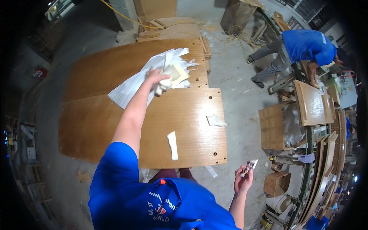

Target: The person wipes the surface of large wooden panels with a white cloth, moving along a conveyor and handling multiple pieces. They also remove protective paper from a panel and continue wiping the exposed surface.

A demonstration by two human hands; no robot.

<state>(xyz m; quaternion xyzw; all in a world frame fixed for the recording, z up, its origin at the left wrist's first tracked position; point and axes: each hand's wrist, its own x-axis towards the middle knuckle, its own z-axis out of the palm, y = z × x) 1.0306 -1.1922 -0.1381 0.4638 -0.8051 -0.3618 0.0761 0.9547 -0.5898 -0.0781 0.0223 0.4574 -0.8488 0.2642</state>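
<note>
- White wrapping sheet (132, 86) lies bunched on the upper wooden panel (115, 65), across the seam to the lower wooden panel (184, 115); left hand (156, 78) closed on its crumpled end along w/ a pale card piece (178, 73).
- Right hand (242, 180) off the board, pinching a small white scrap (251, 165) btwn fingertips.
- To do it well, I'd judge: keep the sheet low and gathered — loose tails could snag the drill holes.
- Two torn white bits (173, 145) (216, 120) lie on the lower panel.
- Edges: lower panel's right edge is near; concrete floor (237, 84) beyond is open — stacked panels (312, 101) and a co-worker (303, 48) well apart, far right.
</note>
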